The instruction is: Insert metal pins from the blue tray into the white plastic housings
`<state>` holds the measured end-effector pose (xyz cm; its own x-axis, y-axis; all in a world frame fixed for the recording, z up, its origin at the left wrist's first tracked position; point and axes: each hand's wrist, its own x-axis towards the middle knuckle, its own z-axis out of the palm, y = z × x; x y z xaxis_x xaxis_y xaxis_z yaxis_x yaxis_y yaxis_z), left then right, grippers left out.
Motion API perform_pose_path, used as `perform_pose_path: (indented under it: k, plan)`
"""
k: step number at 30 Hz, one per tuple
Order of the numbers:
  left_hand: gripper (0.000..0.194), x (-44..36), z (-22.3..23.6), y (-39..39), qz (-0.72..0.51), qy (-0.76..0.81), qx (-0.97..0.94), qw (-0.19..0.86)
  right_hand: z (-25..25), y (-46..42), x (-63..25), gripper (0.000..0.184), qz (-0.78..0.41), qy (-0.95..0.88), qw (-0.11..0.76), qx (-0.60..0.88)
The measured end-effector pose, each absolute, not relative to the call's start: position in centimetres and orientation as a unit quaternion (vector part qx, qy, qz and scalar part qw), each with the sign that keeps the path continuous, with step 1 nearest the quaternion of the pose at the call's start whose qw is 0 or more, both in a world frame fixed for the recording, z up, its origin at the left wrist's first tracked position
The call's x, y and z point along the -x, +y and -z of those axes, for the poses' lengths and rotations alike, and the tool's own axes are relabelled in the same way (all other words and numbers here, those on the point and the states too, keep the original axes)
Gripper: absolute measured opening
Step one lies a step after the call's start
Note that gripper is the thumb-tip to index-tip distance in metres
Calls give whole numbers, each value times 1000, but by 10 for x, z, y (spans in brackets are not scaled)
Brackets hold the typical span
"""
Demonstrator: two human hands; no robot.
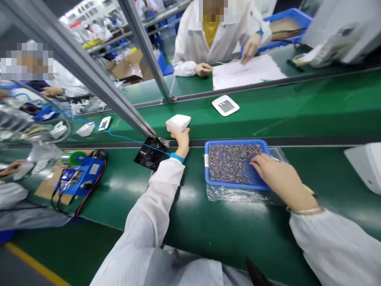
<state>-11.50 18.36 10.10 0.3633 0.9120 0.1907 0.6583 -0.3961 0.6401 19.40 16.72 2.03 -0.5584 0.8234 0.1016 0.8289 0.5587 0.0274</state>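
The blue tray (pixel 256 174) lies on the green worktop (pixel 208 226), on top of a clear plastic bag (pixel 238 194) that shows along its near edge and at its far right corner; small metal parts (pixel 228 163) cover most of the tray's floor, leaving a bare patch toward its right side.

The right hand (pixel 276 174) reaches in over the tray's right side, its grip drawn nearly closed with fingertips bunched at the edge of the parts; whether a part is pinched there I cannot tell.

Beyond the tray and to its left, the left hand (pixel 181 142) has its grip closed around a white housing (pixel 178 123), over the green belt (pixel 202 127); a blue wrist band (pixel 176 157) with a blue cord circles that wrist.

A flat white device (pixel 225 105) with a grey display lies on the belt beyond the tray; a glossy black piece (pixel 151 153) is left of the tray, a blue fixture (pixel 89 174) farther left; another white piece (pixel 366 165) stands well to its right; across the belt, a person's hands are at a white sheet (pixel 250 73).
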Motion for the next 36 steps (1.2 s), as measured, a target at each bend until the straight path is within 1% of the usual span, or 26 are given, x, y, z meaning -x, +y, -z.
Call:
perform_pose_path:
  k: [2,4,6,8,10,11,13,15,18,20,23,28,32,36]
  plan:
    - [88,120,-101,174,-279,518,-779,214,-14,170,-199,39,52,-886,37,459]
    - [83,112,-90,159,-308,546,-754,195,-10,172,-202,42,55,-890,47,451]
    - [76,91,-70,142,-382,577,-701,173,-10,169,-203,45,33,-892,81,444]
    - [68,62,-48,126,-453,573,-668,143,-16,160,-201,47,-25,-880,139,453]
    - [59,35,-35,110,-398,481,-756,196,-27,143,-198,45,-129,-842,194,486]
    - [56,24,-31,102,-367,439,-790,222,-33,132,-197,44,-194,-814,210,506]
    - [53,9,-31,86,-302,383,-833,261,-42,108,-198,44,-284,-753,227,548]
    - [50,2,-30,71,-264,371,-848,270,-46,84,-200,48,-365,-713,211,560]
    - [45,-2,-23,55,-238,367,-862,255,-42,58,-205,58,-508,-635,184,552]
    - [45,-4,-15,49,-230,363,-870,242,-38,47,-208,64,-562,-583,180,558]
    - [45,-7,-6,46,-199,335,-891,231,-33,39,-212,67,-559,-567,158,583]
    - [46,-10,2,40,-166,273,-924,210,-30,32,-220,64,-578,-558,114,585]
    - [42,-5,6,35,-165,266,-921,231,-28,27,-223,58,-578,-558,120,583]
    - [39,-4,5,30,-188,257,-910,264,-26,22,-224,48,-575,-573,134,568]
